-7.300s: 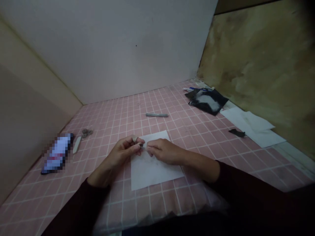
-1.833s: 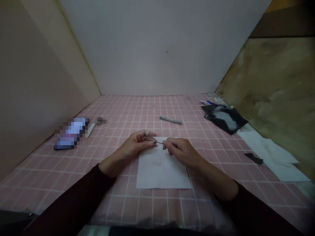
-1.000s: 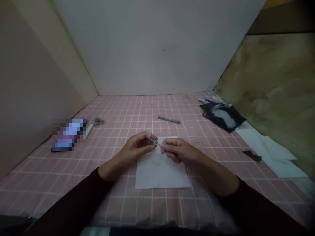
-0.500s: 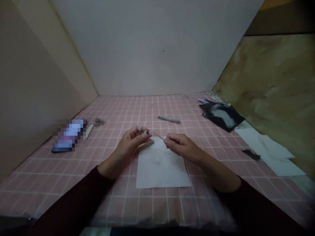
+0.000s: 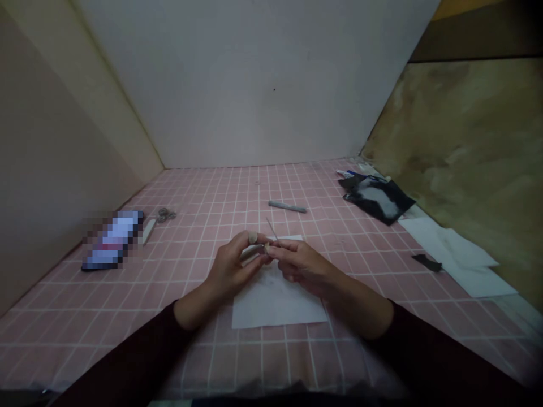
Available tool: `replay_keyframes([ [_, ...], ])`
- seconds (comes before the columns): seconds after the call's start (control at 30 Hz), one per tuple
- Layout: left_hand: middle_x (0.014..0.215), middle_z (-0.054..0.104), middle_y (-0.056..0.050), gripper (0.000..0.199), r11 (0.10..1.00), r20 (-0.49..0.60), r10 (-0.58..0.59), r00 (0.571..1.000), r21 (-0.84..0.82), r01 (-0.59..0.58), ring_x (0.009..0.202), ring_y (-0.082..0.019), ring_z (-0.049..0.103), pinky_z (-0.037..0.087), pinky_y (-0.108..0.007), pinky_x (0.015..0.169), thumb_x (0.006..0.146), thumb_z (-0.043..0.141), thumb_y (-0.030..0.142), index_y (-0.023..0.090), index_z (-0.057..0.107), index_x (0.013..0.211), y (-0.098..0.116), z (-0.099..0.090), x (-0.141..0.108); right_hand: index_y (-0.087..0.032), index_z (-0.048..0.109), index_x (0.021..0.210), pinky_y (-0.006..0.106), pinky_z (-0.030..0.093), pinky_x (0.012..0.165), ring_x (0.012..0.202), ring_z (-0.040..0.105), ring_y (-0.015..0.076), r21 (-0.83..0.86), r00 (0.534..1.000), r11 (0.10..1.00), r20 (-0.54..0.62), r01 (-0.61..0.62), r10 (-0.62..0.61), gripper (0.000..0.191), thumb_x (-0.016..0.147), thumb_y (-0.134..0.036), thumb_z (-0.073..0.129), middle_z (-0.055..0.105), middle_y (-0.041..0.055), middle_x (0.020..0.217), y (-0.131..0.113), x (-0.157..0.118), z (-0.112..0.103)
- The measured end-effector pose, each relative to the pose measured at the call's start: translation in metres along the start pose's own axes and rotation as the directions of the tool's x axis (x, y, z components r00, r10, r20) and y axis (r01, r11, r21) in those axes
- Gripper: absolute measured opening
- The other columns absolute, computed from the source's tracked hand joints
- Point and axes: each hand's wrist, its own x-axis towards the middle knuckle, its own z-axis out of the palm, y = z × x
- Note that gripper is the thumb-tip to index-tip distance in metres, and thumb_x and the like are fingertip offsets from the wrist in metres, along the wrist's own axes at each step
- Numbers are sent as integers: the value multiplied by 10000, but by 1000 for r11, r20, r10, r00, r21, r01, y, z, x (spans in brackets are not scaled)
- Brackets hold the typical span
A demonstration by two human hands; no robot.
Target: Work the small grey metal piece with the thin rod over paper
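My left hand (image 5: 235, 263) is over a sheet of white paper (image 5: 275, 311), its thumb and fingertips pinching a small greyish piece (image 5: 267, 249) that is mostly covered by fingers. A beige wrap or bandage (image 5: 253, 237) shows on a left finger. My right hand (image 5: 301, 263) meets the left one at that piece, its fingertips touching it. A thin, needle-like stick (image 5: 272, 227) is held in the right fingers and points up and away. Both hands are closed.
On the pink checked tablecloth (image 5: 203, 226) lies a grey stick (image 5: 287, 207) beyond the hands. To the left are a phone (image 5: 113, 240), a white strip (image 5: 148, 231) and scissors (image 5: 164, 214). At right are black sheets (image 5: 382, 198), white papers (image 5: 449, 249) and a dark scrap (image 5: 427, 262).
My right hand has moved left to meet my left hand at the small piece. The thin stick, which pointed left toward the piece, now tilts up and away. The camera view has shifted slightly.
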Motion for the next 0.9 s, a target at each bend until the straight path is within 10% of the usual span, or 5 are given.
replay_keyframes([
  [0.23, 1088, 712, -83, 169, 991, -2, 47, 999, 127, -46, 1022, -212, 686, 542, -356, 892, 928, 651, 251, 220, 607, 1088, -2, 3, 0, -163, 663, 901, 227, 182, 440, 444, 233, 45, -21, 1000, 1000, -21, 7, -8, 319, 795, -449, 755, 342, -106, 519, 1, 1, 0],
  [0.4, 1106, 685, -112, 155, 973, -72, 183, 980, 159, -170, 1185, -272, 633, 508, -430, 972, 907, 652, 226, 219, 558, 1031, 5, -1, -3, -151, 699, 910, 235, 149, 427, 447, 212, 19, 6, 990, 999, -130, 51, -50, 303, 778, -421, 737, 621, -12, 762, -10, 2, -9],
  [0.6, 955, 766, -70, 97, 896, 218, 336, 916, 227, -382, 1254, -331, 610, 358, -525, 1106, 869, 678, 278, 228, 615, 923, 16, -4, -8, -145, 672, 759, 233, 126, 422, 436, 215, 22, -59, 996, 997, -76, 39, -43, 270, 798, -412, 695, 616, -7, 729, -20, 1, -17],
  [0.9, 916, 779, -82, 123, 899, 419, 291, 860, 187, -395, 1338, -334, 535, 132, -568, 1228, 880, 675, 341, 219, 690, 880, 21, -4, -7, -149, 664, 758, 244, 157, 453, 455, 267, 44, -312, 997, 947, 39, 78, -69, 306, 813, -448, 698, 424, -66, 553, -22, -2, -20],
])
